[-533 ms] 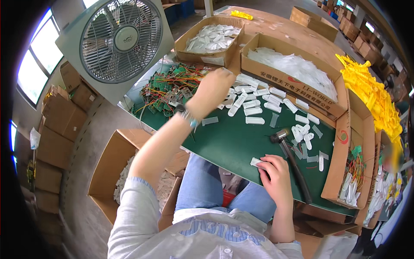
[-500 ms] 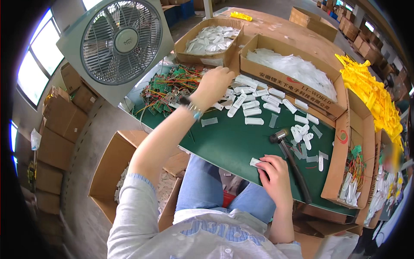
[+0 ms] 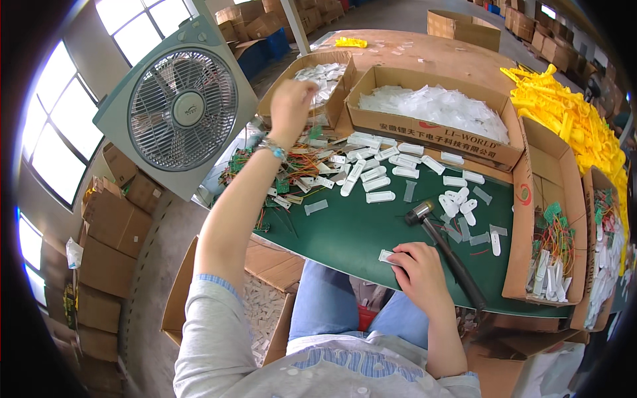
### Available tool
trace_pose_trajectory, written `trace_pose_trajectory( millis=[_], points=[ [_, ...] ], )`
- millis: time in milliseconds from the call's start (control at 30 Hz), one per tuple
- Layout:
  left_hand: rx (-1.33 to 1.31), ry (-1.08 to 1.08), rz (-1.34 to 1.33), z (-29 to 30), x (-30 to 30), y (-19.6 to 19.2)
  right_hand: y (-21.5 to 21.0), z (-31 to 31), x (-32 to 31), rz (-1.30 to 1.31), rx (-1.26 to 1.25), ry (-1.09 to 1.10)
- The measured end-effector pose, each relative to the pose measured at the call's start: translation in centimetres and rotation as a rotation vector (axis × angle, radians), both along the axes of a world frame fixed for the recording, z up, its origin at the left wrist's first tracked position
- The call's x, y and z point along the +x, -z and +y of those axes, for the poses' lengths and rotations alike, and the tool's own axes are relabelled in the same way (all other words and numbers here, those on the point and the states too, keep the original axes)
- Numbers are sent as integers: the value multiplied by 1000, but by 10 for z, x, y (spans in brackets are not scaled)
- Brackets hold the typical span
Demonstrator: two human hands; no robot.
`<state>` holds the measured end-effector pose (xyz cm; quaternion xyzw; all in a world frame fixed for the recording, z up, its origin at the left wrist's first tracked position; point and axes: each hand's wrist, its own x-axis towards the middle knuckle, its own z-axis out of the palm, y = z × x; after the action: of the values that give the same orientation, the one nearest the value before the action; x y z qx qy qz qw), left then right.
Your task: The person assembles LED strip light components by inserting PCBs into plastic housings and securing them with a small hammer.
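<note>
My right hand (image 3: 419, 273) rests at the near edge of the green work mat (image 3: 332, 232), fingers closed on a small white plastic casing (image 3: 387, 257). My left hand (image 3: 290, 113) is raised in front of the far-left carton (image 3: 338, 99), which holds white plastic parts (image 3: 323, 78). Its fingers are curled together; whatever may be between them is hidden. Beneath my left wrist lies a heap of green circuit boards with coloured wires (image 3: 308, 162). White casings (image 3: 375, 184) lie scattered across the mat. A black-handled hammer (image 3: 451, 255) lies just right of my right hand.
A long carton of clear plastic pieces (image 3: 434, 109) stands at the back. Another carton (image 3: 521, 199) at right holds wired boards and casings. Yellow parts (image 3: 564, 119) are piled beyond it. A box fan (image 3: 186, 109) stands at far left, an open carton (image 3: 279, 331) below the table.
My left hand has moved from above the circuit-board heap, up and to the left, to the far-left carton. My right hand still holds the casing; the whole view has shifted slightly.
</note>
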<state>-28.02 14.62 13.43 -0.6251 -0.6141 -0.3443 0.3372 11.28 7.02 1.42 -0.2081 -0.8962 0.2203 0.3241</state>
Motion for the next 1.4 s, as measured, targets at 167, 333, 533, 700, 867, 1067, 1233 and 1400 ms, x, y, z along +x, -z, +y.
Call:
trace_pose_trajectory(
  millis=[167,333,533,700,867,1067,1233,1400],
  points=[
    [253,331,-586,-10,5,-43,-2,-1,0,-6,-6,-4],
    [33,578,-1059,-31,39,-50,-5,-3,1,-9,-37,-5],
    [-388,569,-1287,-65,108,-2,-4,-1,1,-23,-30,4],
    [-724,604,-428,-118,153,60,-3,-1,-2,-19,-76,31],
    [-649,521,-486,-145,190,98,0,-1,-1,43,-172,34],
    [-567,528,-574,-145,203,111,-1,-1,-1,26,-185,31],
    [-585,489,-492,-141,205,107,0,-3,1,18,-180,22],
    [-597,452,-401,-140,208,104,1,-3,0,28,-124,34]
  ],
)
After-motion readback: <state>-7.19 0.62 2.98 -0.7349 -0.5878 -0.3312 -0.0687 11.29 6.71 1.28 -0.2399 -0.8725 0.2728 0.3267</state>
